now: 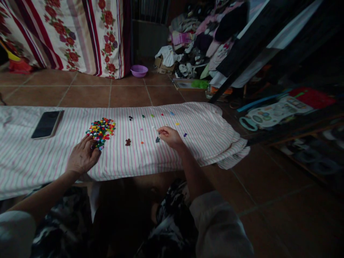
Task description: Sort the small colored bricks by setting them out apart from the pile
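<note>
A pile of small, many-coloured cube-like pieces (104, 128) lies on the striped cloth (113, 165). My left hand (84, 154) rests at the pile's near left edge, fingers stretched out and touching it. To the right, my right hand (170, 136) is pinched just above a small group of dark grey pieces (157, 140); what its fingertips hold is too small to make out. Around it are little single-colour groups: brown pieces (128, 142), black pieces (130, 118), an orange piece (142, 142), yellow pieces (177, 124), purple pieces (185, 135) and light blue pieces (172, 113).
A phone (47, 124) lies on the cloth at the left. Beyond the cloth-covered surface, a purple basin (139, 71) stands on the tiled floor near a floral curtain (80, 39). Heaped clothes (201, 36) and a toy panel (274, 113) are to the right.
</note>
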A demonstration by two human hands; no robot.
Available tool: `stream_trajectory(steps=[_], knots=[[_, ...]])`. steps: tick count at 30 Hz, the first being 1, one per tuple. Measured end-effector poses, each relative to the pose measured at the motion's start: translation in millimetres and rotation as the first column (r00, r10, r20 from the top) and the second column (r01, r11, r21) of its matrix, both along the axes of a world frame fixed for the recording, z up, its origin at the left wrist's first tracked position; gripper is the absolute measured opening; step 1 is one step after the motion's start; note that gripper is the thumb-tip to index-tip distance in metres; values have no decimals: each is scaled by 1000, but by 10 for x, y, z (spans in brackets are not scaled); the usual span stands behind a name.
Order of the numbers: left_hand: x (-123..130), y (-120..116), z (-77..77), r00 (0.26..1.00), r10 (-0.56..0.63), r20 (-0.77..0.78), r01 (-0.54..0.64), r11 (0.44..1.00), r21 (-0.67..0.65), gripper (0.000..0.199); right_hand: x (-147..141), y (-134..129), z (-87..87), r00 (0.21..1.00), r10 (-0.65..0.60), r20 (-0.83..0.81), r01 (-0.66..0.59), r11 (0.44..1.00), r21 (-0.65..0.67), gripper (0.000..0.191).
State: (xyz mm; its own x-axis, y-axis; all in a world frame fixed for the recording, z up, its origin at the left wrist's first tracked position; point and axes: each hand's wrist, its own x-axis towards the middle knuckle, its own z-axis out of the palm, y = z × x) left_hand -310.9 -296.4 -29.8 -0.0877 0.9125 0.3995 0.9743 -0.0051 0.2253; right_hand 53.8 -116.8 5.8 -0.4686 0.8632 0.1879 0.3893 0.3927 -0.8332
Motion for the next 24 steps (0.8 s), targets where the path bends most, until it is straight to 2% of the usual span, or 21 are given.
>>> stream_trajectory(steps=[7, 14, 24], knots=[[-6, -5, -28, 1000, 17, -17, -16, 1000, 20, 35, 133, 17, -31, 985, -26, 168, 13, 997, 79, 27], [-12, -7, 7, 999, -2, -35, 2, 1000, -6, 38, 121, -9, -128, 917, -34, 397, -4, 996, 93, 27], [-16, 2, -3, 999, 3, -49, -2, 1000, 7, 41, 81, -54, -102, 880, 3, 475, -59, 993, 103, 38]])
